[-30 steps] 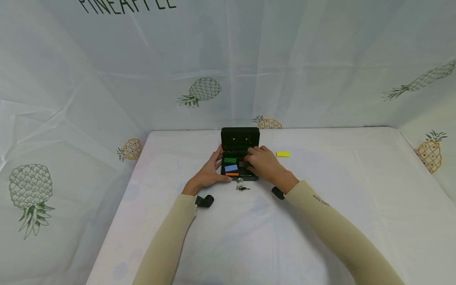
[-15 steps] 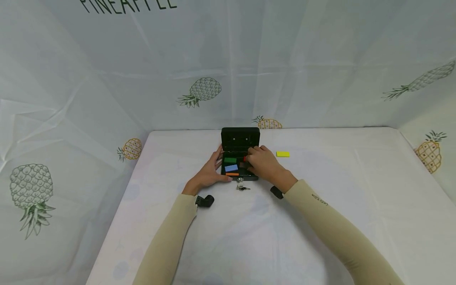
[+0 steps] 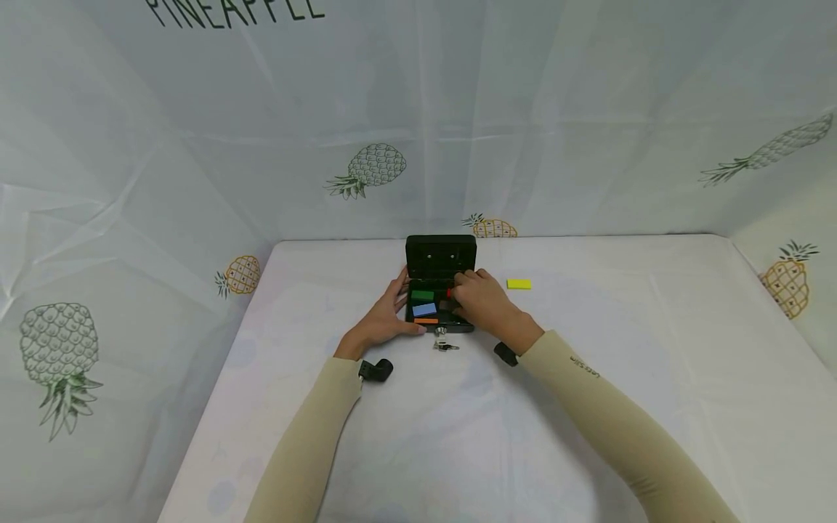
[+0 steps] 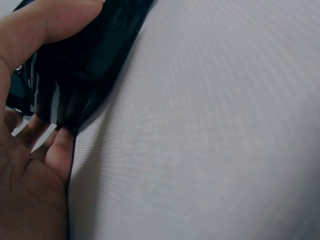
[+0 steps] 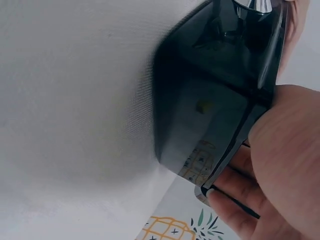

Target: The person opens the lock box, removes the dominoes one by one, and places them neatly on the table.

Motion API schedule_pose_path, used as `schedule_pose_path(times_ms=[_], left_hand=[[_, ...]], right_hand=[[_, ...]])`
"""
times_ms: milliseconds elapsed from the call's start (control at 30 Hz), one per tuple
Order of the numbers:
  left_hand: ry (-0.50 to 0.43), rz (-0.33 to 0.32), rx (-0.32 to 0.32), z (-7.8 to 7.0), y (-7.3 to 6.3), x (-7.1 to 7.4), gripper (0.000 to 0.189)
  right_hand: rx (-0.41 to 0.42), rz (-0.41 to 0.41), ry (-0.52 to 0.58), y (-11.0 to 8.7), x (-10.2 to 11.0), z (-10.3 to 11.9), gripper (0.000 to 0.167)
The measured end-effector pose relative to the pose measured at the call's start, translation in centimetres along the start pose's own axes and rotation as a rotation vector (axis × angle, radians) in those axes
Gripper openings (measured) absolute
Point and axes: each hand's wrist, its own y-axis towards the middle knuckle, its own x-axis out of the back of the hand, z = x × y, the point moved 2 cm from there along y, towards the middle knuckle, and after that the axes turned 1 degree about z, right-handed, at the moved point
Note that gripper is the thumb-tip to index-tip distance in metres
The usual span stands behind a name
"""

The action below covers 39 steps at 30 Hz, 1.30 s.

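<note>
Left hand (image 3: 381,319) touches the black box (image 3: 450,318), right hand (image 3: 487,299) reaches inside

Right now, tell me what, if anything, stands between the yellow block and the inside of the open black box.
The right hand does: in the head view it reaches over the right side of the black box, across the straight path from the yellow block. The raised lid stands at the back, not between them.

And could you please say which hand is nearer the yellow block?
The right hand is nearer, over the black box and left of the yellow block; the left hand is farther, at the box's left side.
</note>
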Motion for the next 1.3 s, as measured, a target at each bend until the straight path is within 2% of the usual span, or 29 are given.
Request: schedule_pose_path(times_ms=[200,400,667,967,1300], left_hand=[[-0.014,0.001,-0.021,0.0,0.0,0.0,0.133],[-0.026,0.006,-0.019,0.1,0.0,0.0,0.133],[-0.017,0.005,-0.02,-0.1,-0.1,0.0,0.133],[0.001,-0.004,-0.002,-0.2,-0.2,0.0,0.133],[-0.024,0.003,-0.004,-0.1,-0.1,0.0,0.133]], right_hand=[[0.022,-0.066,-0.007,-0.4,0.1,-0.1,0.024],[0.032,-0.138,0.009,-1.1,1.1,-0.3,0.018],[0.033,-0.227,0.051,-2.5,2.0,-1.5,0.014],[-0.03,-0.262,0.093,-4.0,1.9,-3.6,0.019],[-0.088,-0.285,0.129,-6.0,1.0,-6.5,0.019]])
